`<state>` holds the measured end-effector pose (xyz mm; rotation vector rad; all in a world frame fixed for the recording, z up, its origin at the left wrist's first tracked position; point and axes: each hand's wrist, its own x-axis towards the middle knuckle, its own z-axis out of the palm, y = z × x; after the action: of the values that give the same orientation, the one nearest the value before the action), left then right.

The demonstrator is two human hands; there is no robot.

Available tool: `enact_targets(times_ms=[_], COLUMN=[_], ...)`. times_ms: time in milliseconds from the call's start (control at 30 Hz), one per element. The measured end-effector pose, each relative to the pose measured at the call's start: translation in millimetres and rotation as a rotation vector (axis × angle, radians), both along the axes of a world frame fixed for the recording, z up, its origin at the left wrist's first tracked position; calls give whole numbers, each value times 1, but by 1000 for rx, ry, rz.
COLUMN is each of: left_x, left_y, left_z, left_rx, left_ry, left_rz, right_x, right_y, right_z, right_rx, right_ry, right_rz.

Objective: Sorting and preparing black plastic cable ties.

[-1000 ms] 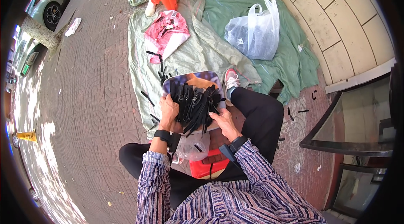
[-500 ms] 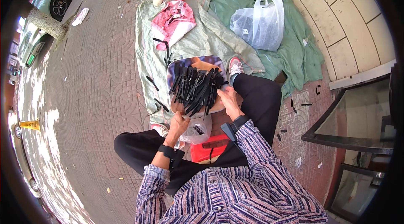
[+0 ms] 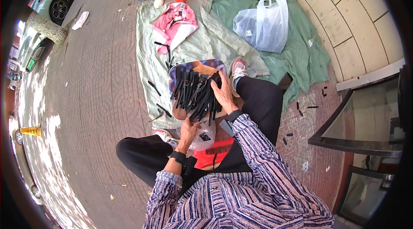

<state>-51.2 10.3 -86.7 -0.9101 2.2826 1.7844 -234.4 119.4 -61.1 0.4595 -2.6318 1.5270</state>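
Observation:
A heap of narrow black clips point(image 3: 193, 93), some with shiny metal parts, lies across a rounded board or stool top point(image 3: 177, 110) printed with a picture, between my legs. My right hand point(image 3: 223, 94) curls over the right end of the heap, thumb apart from the fingers, with clips between them. Just below the board's near edge, my left hand point(image 3: 188, 131) pinches the rim of a clear plastic bag point(image 3: 204, 138). Dark contents show through this bag.
A red plastic piece point(image 3: 211, 153) lies under the bag. Ahead, a pink-and-white bag point(image 3: 175, 24) and a large white carrier bag point(image 3: 272, 27) rest on green sheets point(image 3: 221, 3). Stray clips point(image 3: 163, 110) lie left and right. Framed glass panels point(image 3: 365, 115) stand at right.
My right hand has moved from the board's right edge up and over the heap's right end. My left hand has shifted slightly right and down, still at the clear bag.

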Motion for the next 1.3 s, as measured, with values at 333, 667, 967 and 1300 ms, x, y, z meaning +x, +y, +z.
enact_targets(times_ms=[333,667,967,1300], left_x=[-6,32,47,15], left_y=[16,-53,-221,-198], left_z=[1,2,-33,-169], left_rx=[490,246,154,-728], left_ry=[102,29,-220,-602], left_rz=[240,257,710,-173], right_x=[9,-8,2,-8], right_y=[-3,16,94,124], right_z=[-1,4,177,163], right_rx=[-48,-93,720,838], right_ry=[-59,-168,334,204], right_rz=[15,-126,267,254])
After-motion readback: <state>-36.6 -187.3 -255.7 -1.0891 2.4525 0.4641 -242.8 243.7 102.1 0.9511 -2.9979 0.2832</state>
